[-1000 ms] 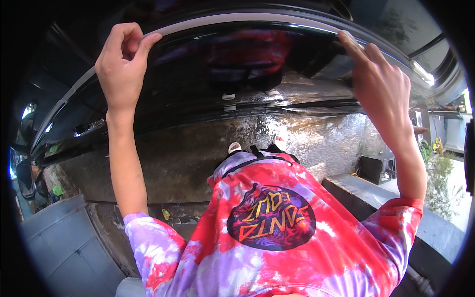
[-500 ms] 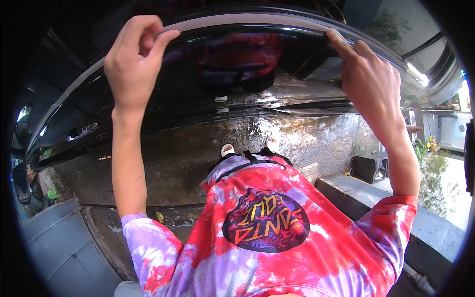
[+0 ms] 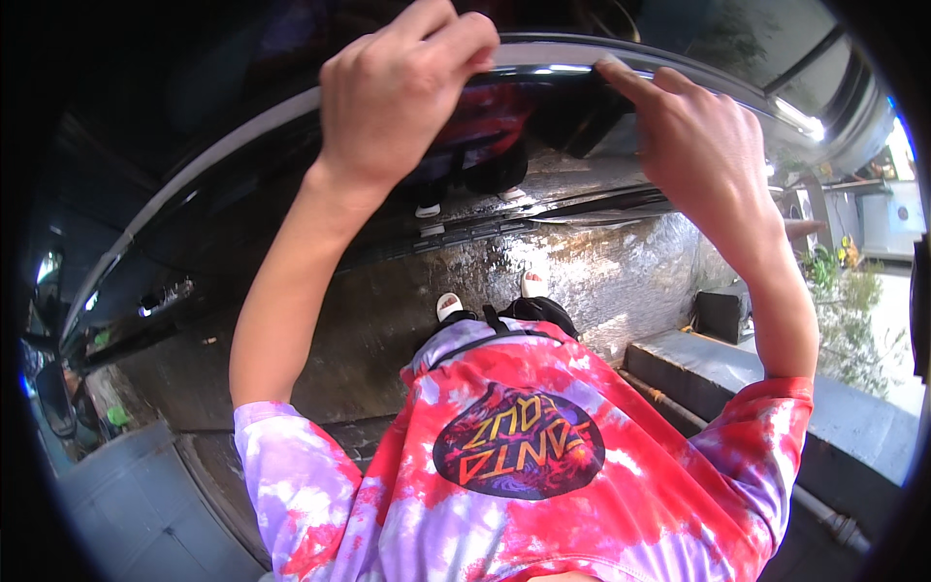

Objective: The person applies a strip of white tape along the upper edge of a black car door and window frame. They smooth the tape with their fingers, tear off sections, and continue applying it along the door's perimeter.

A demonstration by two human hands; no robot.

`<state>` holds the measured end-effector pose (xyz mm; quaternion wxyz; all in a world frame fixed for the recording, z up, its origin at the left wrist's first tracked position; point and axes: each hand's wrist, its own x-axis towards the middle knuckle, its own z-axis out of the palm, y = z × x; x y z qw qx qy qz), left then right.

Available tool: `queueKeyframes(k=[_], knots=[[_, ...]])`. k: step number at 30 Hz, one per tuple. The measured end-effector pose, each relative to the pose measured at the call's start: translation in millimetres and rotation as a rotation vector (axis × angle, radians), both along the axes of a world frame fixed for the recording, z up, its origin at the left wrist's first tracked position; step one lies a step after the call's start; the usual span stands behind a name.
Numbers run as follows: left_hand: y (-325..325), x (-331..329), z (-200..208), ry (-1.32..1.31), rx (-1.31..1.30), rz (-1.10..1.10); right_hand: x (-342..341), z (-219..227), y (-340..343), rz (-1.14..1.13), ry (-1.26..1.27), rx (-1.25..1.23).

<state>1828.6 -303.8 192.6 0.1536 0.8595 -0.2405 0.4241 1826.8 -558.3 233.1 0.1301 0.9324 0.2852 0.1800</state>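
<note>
"Along the upper edge of the black car body (image 3: 242,209), what is seen?"
"A pale grey strip (image 3: 555,56)."
"How are the fingers held?"
"On the left hand (image 3: 393,102), they are curled at the strip; whether it is pinched cannot be made out. On the right hand (image 3: 708,145), the forefinger is laid against it, the others being bent."
</note>
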Motion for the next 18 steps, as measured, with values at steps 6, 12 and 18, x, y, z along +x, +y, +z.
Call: queueKeyframes(k=[6, 12, 18], knots=[[-64.1, 17.8, 0.5, -0.058, 0.047, -0.025, 12.1, -2.7, -13.8, 0.17, 0.056, 0.09], [-102.0, 24.0, 2.9, 0.004, 0.022, 0.083, 26.3, -4.9, -47.4, 0.628, 0.269, 0.493], [-134.2, 6.9, 0.2, 0.103, -0.039, 0.37, 44.2, -5.4, -122.5, 0.959, 0.449, 0.271]])
